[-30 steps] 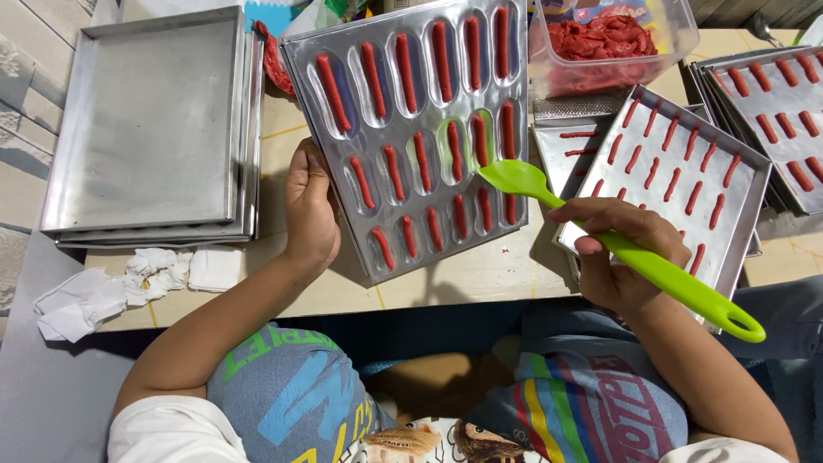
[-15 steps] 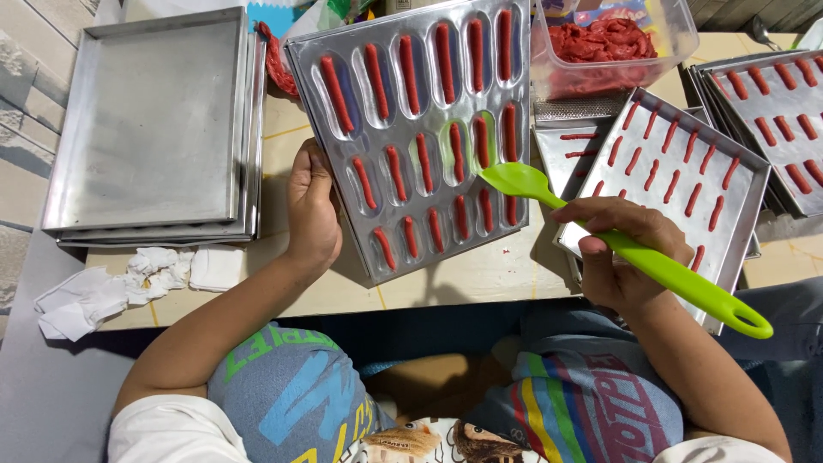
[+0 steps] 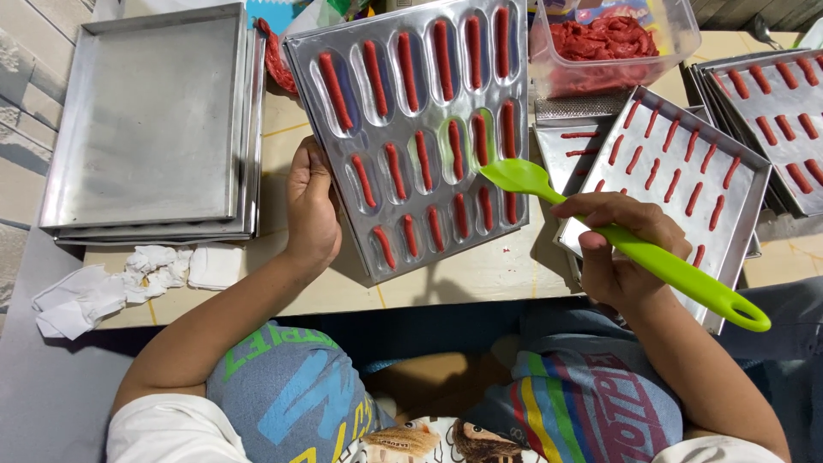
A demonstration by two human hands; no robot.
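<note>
My left hand [image 3: 310, 206] grips the left edge of a metal mould tray [image 3: 411, 129] tilted up off the table, its oval wells filled with several red dough sticks. A bright green silicone spatula [image 3: 617, 244] is held by my right hand [image 3: 621, 253], its blade resting at the tray's right side over one of the wells. Beside that hand lies a flat baking tray [image 3: 677, 180] carrying rows of red dough sticks.
A stack of empty metal trays [image 3: 146, 120] sits at the left. Crumpled white tissues [image 3: 129, 279] lie near the table's front edge. A clear plastic tub [image 3: 613, 43] of red dough stands at the back. Another filled tray [image 3: 776, 77] is at far right.
The spatula blade has shifted very slightly against the mould tray. Both hands keep their hold.
</note>
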